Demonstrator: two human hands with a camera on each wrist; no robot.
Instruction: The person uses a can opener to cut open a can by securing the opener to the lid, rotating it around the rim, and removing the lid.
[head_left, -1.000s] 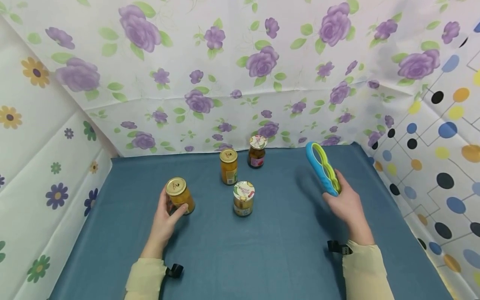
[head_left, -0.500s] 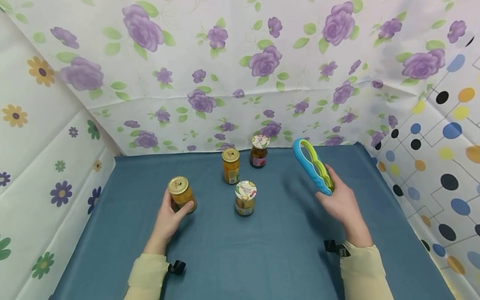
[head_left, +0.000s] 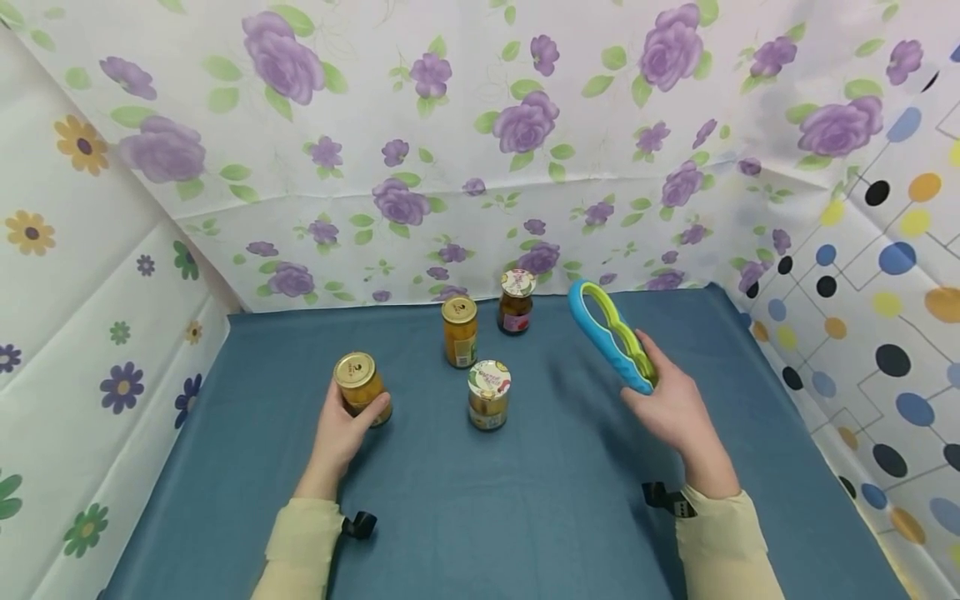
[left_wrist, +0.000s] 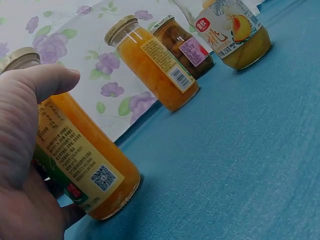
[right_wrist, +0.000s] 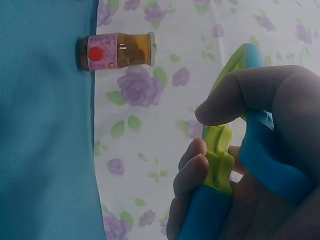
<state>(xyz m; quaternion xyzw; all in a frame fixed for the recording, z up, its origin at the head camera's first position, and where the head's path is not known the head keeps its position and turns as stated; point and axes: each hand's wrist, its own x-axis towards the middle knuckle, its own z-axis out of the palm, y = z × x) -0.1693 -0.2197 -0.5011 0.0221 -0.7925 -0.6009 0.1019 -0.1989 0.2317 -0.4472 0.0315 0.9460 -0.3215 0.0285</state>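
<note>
My left hand point(head_left: 333, 429) grips a glass jar of orange fruit point(left_wrist: 85, 155) with a gold lid, thumb across its near side. The jar stands upright at the left of the blue cloth, its base right at the surface in the left wrist view. My right hand point(head_left: 672, 404) holds a blue and lime-green jar opener point(head_left: 600, 335) above the cloth on the right, its rounded loop end pointing up and left. In the right wrist view, thumb and fingers curl around the opener's green toothed inner edges point(right_wrist: 218, 157). The opener is well apart from the gripped jar.
Between the hands stand a second gold-lidded orange jar point(head_left: 460, 333), a squat peach jar point(head_left: 488, 396) with a patterned white lid, and a dark jar point(head_left: 515, 302) farther back. Flowered sheets point(head_left: 442, 150) wall the back and left; a dotted sheet point(head_left: 885, 333) hangs right.
My right hand has moved left with the jar opener, toward the middle jars. My left hand stays on the orange jar, nearly still.
</note>
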